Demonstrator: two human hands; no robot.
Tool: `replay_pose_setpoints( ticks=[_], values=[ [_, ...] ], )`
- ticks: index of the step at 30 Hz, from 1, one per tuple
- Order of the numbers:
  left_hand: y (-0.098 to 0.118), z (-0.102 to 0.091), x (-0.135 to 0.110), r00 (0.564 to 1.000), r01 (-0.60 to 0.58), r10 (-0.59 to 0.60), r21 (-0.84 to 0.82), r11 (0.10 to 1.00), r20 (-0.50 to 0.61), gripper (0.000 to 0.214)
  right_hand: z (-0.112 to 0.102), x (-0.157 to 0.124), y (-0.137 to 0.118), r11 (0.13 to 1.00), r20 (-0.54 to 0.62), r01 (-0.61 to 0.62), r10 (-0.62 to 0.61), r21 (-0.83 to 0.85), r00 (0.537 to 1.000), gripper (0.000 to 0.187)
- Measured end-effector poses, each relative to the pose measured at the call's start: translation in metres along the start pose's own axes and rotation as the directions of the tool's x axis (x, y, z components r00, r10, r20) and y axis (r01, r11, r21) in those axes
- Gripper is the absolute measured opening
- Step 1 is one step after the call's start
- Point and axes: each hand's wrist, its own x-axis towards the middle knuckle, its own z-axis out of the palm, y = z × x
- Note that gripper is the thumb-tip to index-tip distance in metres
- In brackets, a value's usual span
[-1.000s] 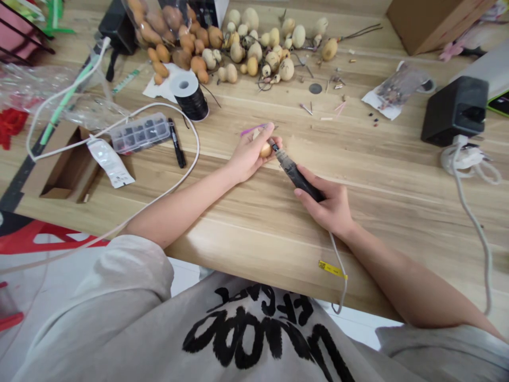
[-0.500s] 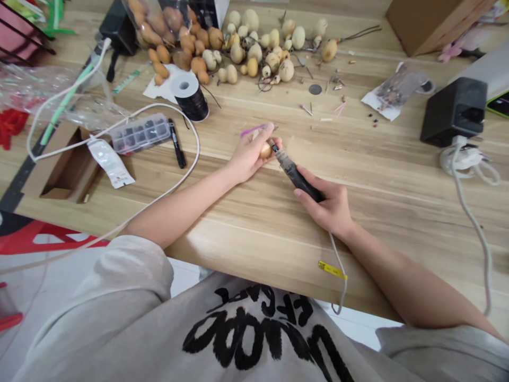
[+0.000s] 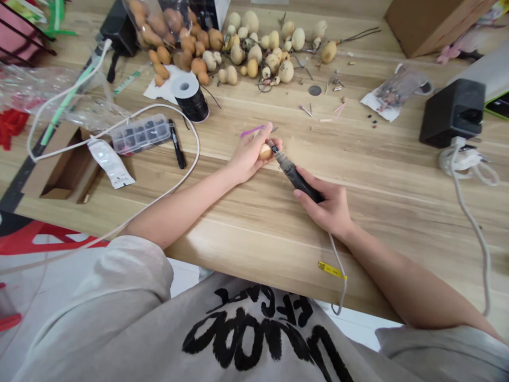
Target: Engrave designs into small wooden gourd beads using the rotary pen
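My left hand (image 3: 248,156) rests on the wooden table (image 3: 358,175) with its fingers closed around a small tan gourd (image 3: 265,152). A black pen-shaped corded tool (image 3: 293,173) is gripped in my right hand (image 3: 329,207), and its tip touches the gourd. The tool's grey cable (image 3: 338,276) runs back over the table's front edge. A thin purple stick (image 3: 252,129) lies just beyond my left fingers.
A heap of small gourds (image 3: 246,45) and a bag of brown ones (image 3: 159,24) lie at the back. A black thread spool (image 3: 191,95), a clear parts box (image 3: 140,132), a black marker (image 3: 176,143), a white cable (image 3: 119,127), a cardboard box (image 3: 63,167) and a black device (image 3: 453,111) surround the hands.
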Motion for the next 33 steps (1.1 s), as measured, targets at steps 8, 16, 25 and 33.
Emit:
replay_pose_setpoints(
  ticks=[8, 16, 25, 33],
  values=[
    [0.0022, 0.0004, -0.0024, 0.999, -0.004, 0.004, -0.015, 1.0, 0.039, 0.038, 0.0002, -0.0012, 0.0031, 0.998, 0.02, -0.028, 0.027, 0.047, 0.999, 0.051],
    [0.0024, -0.0004, -0.0028, 0.999, 0.001, -0.001, -0.002, 1.0, 0.036, 0.042, -0.0002, 0.0005, 0.0007, 0.998, 0.021, -0.024, 0.023, 0.053, 1.0, 0.049],
    [0.0018, -0.0032, -0.0004, 1.0, 0.001, -0.001, 0.007, 1.0, 0.021, 0.043, 0.0008, -0.0003, 0.0009, 0.998, 0.015, -0.016, 0.015, 0.068, 1.0, 0.047],
    [0.0, -0.0063, 0.0022, 1.0, -0.007, 0.007, -0.013, 1.0, -0.007, 0.043, 0.0004, -0.0011, 0.0018, 0.998, 0.006, -0.009, 0.009, 0.062, 1.0, 0.048]
  ],
)
